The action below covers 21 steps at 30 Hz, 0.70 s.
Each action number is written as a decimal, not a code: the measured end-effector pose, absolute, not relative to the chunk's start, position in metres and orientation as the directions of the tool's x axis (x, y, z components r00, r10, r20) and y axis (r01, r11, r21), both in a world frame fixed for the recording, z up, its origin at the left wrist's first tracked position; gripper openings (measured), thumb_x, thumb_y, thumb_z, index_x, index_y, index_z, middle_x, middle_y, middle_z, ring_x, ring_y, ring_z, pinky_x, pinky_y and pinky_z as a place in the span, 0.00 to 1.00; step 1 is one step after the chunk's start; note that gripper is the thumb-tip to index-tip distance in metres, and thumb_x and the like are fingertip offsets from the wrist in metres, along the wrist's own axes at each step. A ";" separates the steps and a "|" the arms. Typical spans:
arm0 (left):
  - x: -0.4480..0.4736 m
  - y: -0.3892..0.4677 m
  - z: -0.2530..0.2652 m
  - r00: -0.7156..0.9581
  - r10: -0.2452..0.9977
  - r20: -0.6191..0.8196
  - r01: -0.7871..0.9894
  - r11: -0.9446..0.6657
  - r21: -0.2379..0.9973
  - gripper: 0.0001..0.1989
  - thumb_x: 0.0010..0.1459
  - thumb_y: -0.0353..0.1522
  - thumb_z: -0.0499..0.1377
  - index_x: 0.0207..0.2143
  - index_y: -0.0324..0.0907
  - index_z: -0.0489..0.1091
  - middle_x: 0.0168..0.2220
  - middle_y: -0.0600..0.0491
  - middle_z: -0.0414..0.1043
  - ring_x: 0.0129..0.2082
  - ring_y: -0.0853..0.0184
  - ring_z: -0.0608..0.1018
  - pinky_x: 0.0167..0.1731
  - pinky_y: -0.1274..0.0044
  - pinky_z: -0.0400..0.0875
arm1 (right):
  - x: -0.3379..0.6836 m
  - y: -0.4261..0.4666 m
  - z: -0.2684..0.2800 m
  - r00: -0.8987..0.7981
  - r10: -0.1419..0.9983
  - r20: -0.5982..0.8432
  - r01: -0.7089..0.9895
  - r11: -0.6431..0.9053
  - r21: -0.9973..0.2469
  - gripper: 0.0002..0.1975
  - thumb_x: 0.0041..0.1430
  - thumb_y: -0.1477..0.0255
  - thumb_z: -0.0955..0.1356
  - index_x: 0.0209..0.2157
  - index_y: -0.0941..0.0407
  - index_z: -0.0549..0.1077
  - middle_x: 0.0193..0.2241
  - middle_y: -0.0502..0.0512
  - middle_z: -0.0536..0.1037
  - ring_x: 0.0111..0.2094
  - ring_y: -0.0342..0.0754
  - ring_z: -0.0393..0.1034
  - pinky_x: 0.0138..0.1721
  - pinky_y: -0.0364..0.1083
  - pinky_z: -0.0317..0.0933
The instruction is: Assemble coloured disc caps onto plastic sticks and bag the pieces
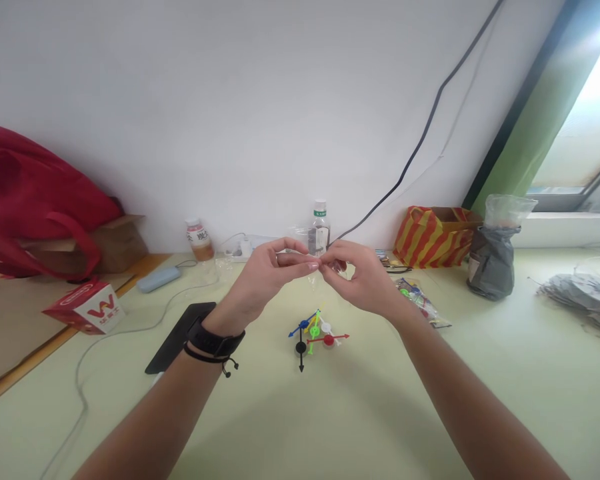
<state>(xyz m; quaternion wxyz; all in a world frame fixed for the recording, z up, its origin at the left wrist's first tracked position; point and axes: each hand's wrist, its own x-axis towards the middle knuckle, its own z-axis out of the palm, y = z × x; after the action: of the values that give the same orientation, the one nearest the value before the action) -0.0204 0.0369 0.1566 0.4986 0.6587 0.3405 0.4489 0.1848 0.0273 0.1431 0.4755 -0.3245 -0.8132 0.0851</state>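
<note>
Head view, facing a pale table (350,427) against a wall (260,120):

- Left hand (266,272): raised above the table, thumb and forefinger drawn together in a pinch; a black watch (215,339) and a thin cord bracelet circle the wrist.
- Right hand (363,272): level with the other, bent fingers pinching too – the two sets of fingertips meet.
- Between them: clear film (313,281), it seems, though it is too faint and see-through to be sure of its shape.
- Below the hands, on the table: a loose cluster of arrows with round hubs – black (301,348) nearest the person, red (329,340) to its right, green (315,331) in the middle, blue (305,325), white (325,328) and a mostly covered yellow one behind.
- Behind the hands: an upright bottle (320,230) with a white cap, partly hidden by the fingers.
- Beyond the right forearm: a packet (420,303) with coloured pieces inside; farther back, a striped bag (425,237) beside a grey bag (493,263).
- By the left forearm: a black slab (180,337), partly covered by the arm; farther left, a red-and-white box (85,307).
</note>
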 end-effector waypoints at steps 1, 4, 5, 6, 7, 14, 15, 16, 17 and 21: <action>-0.021 0.036 0.157 0.366 0.895 0.255 0.004 -0.276 0.961 0.19 0.51 0.40 0.73 0.39 0.43 0.70 0.40 0.47 0.84 0.44 0.59 0.81 0.49 0.67 0.69 | 0.185 0.027 0.143 -0.346 0.603 0.719 0.451 0.779 -0.436 0.07 0.63 0.77 0.67 0.31 0.55 0.75 0.28 0.51 0.73 0.30 0.45 0.66 0.32 0.45 0.60; -0.021 0.035 0.158 0.367 0.893 0.262 0.015 -0.287 0.958 0.19 0.51 0.40 0.73 0.39 0.43 0.71 0.39 0.48 0.84 0.44 0.58 0.82 0.49 0.67 0.69 | 0.185 0.026 0.144 -0.366 0.587 0.722 0.467 0.787 -0.403 0.07 0.63 0.77 0.67 0.31 0.55 0.75 0.27 0.51 0.71 0.29 0.45 0.65 0.32 0.45 0.59; -0.021 0.035 0.159 0.367 0.892 0.263 0.020 -0.290 0.957 0.18 0.51 0.40 0.73 0.38 0.43 0.71 0.39 0.48 0.84 0.44 0.58 0.82 0.49 0.67 0.70 | 0.185 0.025 0.144 -0.371 0.584 0.722 0.471 0.788 -0.396 0.07 0.63 0.77 0.67 0.31 0.55 0.75 0.27 0.51 0.71 0.29 0.45 0.65 0.32 0.45 0.59; -0.021 0.034 0.159 0.366 0.893 0.263 0.024 -0.292 0.956 0.18 0.51 0.40 0.73 0.38 0.43 0.71 0.39 0.48 0.84 0.44 0.58 0.82 0.49 0.67 0.70 | 0.185 0.025 0.144 -0.375 0.582 0.721 0.473 0.790 -0.391 0.08 0.63 0.77 0.67 0.31 0.55 0.75 0.26 0.51 0.71 0.29 0.45 0.64 0.31 0.45 0.59; -0.021 0.035 0.159 0.364 0.893 0.264 0.030 -0.294 0.955 0.18 0.51 0.40 0.73 0.38 0.43 0.71 0.39 0.48 0.84 0.44 0.58 0.82 0.48 0.67 0.70 | 0.185 0.025 0.145 -0.378 0.583 0.719 0.475 0.789 -0.389 0.08 0.63 0.76 0.67 0.31 0.55 0.76 0.27 0.51 0.71 0.29 0.45 0.65 0.31 0.45 0.59; -0.020 0.035 0.156 0.346 0.897 0.276 0.142 -0.341 0.929 0.20 0.50 0.42 0.73 0.39 0.43 0.74 0.36 0.48 0.83 0.42 0.56 0.82 0.45 0.67 0.73 | 0.187 0.024 0.144 -0.416 0.619 0.666 0.523 0.762 -0.382 0.10 0.63 0.79 0.66 0.30 0.55 0.77 0.28 0.52 0.74 0.29 0.45 0.66 0.30 0.45 0.57; -0.020 0.034 0.155 0.347 0.895 0.279 0.155 -0.349 0.924 0.19 0.50 0.43 0.73 0.39 0.43 0.74 0.35 0.48 0.83 0.41 0.57 0.82 0.44 0.68 0.73 | 0.187 0.024 0.144 -0.421 0.628 0.655 0.536 0.755 -0.379 0.10 0.63 0.78 0.66 0.30 0.55 0.77 0.28 0.52 0.74 0.29 0.45 0.66 0.30 0.45 0.57; -0.020 0.034 0.155 0.349 0.893 0.283 0.166 -0.356 0.920 0.19 0.51 0.43 0.73 0.38 0.42 0.74 0.35 0.48 0.83 0.41 0.57 0.82 0.43 0.68 0.73 | 0.187 0.024 0.145 -0.425 0.634 0.646 0.547 0.749 -0.375 0.10 0.63 0.78 0.66 0.29 0.55 0.77 0.28 0.52 0.73 0.29 0.45 0.66 0.30 0.45 0.56; -0.020 0.034 0.155 0.351 0.892 0.286 0.175 -0.363 0.915 0.18 0.52 0.43 0.72 0.38 0.43 0.74 0.35 0.49 0.83 0.41 0.58 0.82 0.42 0.69 0.72 | 0.187 0.024 0.145 -0.429 0.637 0.640 0.554 0.746 -0.371 0.10 0.63 0.78 0.67 0.29 0.55 0.77 0.28 0.52 0.73 0.29 0.45 0.66 0.30 0.45 0.56; -0.019 0.034 0.154 0.349 0.890 0.293 0.213 -0.380 0.900 0.16 0.53 0.42 0.71 0.37 0.43 0.74 0.35 0.50 0.83 0.39 0.59 0.81 0.40 0.71 0.71 | 0.188 0.023 0.146 -0.442 0.636 0.633 0.560 0.747 -0.360 0.10 0.63 0.79 0.66 0.29 0.55 0.76 0.27 0.51 0.73 0.28 0.44 0.65 0.30 0.45 0.55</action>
<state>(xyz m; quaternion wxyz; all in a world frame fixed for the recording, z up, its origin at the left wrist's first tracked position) -0.0193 0.0338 0.1535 0.4021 0.7161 0.3853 0.4208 0.1879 0.0233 0.1456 0.3936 -0.3526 -0.8476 0.0485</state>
